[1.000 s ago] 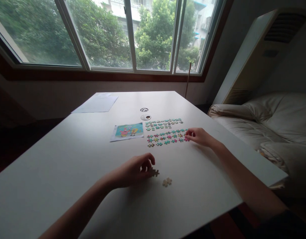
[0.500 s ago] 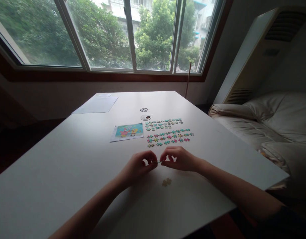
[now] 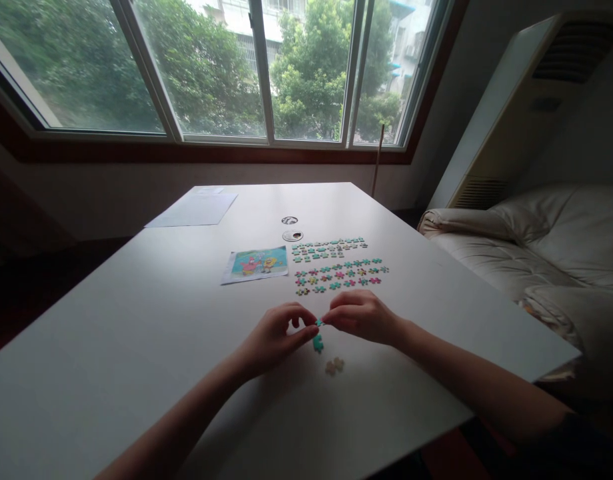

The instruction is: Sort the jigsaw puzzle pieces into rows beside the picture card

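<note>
My left hand point(image 3: 274, 335) and my right hand point(image 3: 360, 315) meet over the near middle of the white table point(image 3: 136, 333), fingers pinched together around small teal puzzle pieces point(image 3: 318, 340). One teal piece hangs just below the fingertips. A pale puzzle piece point(image 3: 335, 365) lies face down on the table just in front of them. Farther off, several loose puzzle pieces point(image 3: 336, 267) lie in neat rows. A colourful reference picture point(image 3: 256, 263) lies to their left.
Two round cable holes point(image 3: 291, 228) sit beyond the pieces. A sheet of paper point(image 3: 194, 208) lies at the far left corner. A cream sofa point(image 3: 536, 247) stands right of the table, an air conditioner unit point(image 3: 516, 100) behind it. Large windows point(image 3: 246, 67) span the far wall.
My right hand left the rows of pieces and came back to meet my left hand. The piece my left hand touched on the table is now lifted, showing its teal side.
</note>
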### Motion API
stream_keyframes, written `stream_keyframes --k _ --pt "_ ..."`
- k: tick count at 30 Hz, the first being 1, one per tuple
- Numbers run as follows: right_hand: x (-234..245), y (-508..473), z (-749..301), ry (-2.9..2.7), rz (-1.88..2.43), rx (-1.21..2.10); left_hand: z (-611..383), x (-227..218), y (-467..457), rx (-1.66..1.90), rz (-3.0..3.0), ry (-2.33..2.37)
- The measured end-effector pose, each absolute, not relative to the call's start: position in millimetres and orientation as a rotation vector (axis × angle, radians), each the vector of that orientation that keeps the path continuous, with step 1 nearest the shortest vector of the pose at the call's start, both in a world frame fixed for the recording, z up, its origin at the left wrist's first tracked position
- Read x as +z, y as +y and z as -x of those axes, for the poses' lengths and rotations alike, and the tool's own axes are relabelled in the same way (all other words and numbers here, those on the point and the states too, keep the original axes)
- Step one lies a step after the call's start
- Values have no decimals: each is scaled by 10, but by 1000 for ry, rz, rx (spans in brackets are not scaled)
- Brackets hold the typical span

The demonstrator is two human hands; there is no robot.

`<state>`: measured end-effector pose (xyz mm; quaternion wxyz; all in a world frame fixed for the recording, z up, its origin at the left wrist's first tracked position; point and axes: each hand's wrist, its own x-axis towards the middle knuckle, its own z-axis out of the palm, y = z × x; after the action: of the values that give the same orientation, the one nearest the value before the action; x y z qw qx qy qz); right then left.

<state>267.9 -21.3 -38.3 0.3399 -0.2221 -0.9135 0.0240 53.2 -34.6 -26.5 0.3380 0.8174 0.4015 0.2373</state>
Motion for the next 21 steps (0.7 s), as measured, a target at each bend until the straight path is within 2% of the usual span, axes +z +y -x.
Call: stream_keyframes --k 9,15,21 --pt "-341 -228 -2720 -2437 537 -240 -561 -314 -337 658 -1852 1039" --pt "-358 -225 -2664 -2317 705 -12 -532 -335 -306 718 -1864 1104" --pt "-365 -229 -2639 -2317 695 93 -529 -329 -304 689 -1882 1100"
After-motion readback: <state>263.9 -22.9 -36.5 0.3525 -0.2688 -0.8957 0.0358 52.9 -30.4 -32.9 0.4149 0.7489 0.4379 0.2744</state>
